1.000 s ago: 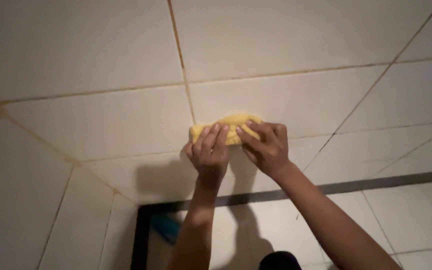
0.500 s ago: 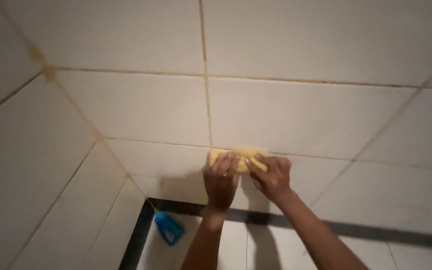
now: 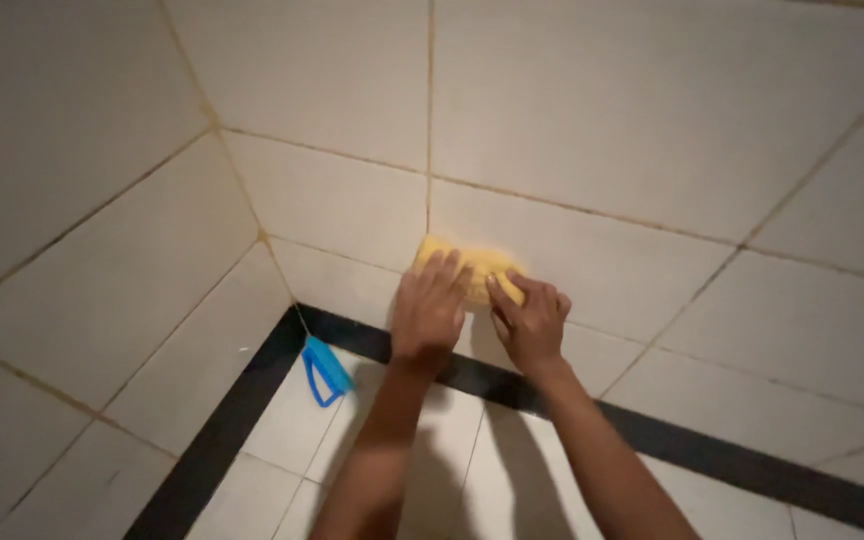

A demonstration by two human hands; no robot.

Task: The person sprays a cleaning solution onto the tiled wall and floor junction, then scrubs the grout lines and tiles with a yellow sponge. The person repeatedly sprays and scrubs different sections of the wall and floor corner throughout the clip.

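A yellow sponge [image 3: 472,262] is pressed flat against a white wall tile [image 3: 602,260], just below a stained grout line. My left hand [image 3: 429,310] lies over the sponge's left half with fingers spread. On the sponge's right half rests my right hand [image 3: 529,322], its fingers curled against it. Both forearms reach up from the bottom of the view.
A blue handled scrub brush [image 3: 324,368] lies on the floor in the corner, left of my arms. A black tile border [image 3: 712,452] runs along the base of both walls. The side wall [image 3: 102,250] meets the back wall at the left.
The view has swung so my hands and sponge sit lower on the wall, nearer the black border. The blue brush shows more fully at the corner.
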